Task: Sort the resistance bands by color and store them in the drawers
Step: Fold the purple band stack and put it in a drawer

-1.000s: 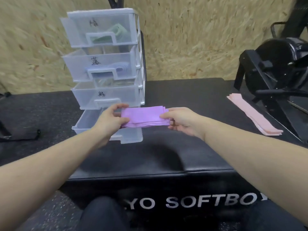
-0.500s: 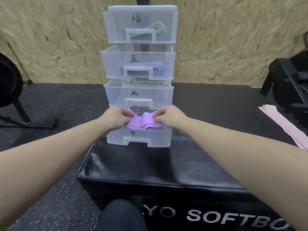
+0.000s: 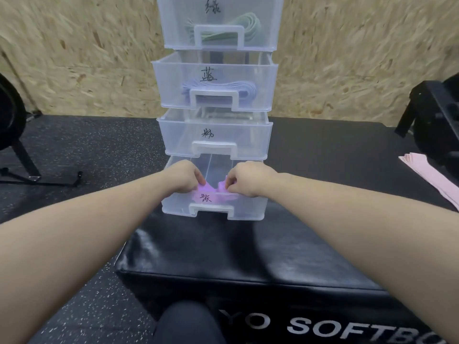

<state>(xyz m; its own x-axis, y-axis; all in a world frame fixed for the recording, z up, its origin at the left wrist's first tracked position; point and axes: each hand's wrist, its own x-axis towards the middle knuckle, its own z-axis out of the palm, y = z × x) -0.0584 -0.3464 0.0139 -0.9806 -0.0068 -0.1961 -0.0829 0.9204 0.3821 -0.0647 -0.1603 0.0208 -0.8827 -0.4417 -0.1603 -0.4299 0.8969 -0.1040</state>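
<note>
Purple bands going into the pulled-out bottom drawer.
Head view: left hand (image 3: 182,176) and right hand (image 3: 244,178) pinch the purple bands (image 3: 211,192) in curled fingers (image 3: 201,179) inside the bottom drawer (image 3: 250,209); next, let go and shut it. Pink bands (image 3: 432,175) wait far right of the fingers; the open pink drawer (image 3: 178,135) overhangs just above.

a drawer tower (image 3: 216,100) stands on a padded box (image 3: 248,247), near its left edge and towards the back, four drawers stacked. the bottom drawer (image 3: 250,209) is pulled out towards the front edge. both hands reach into it, the left hand (image 3: 182,176) at its left side, the right hand (image 3: 248,178) at its right, pinching a folded band (image 3: 213,189) between them inside the drawer. bands lie in the top drawer (image 3: 218,23) and the second drawer (image 3: 214,83). another stack of bands (image 3: 434,176) lies at the box's right edge, well apart from the tower.
</note>
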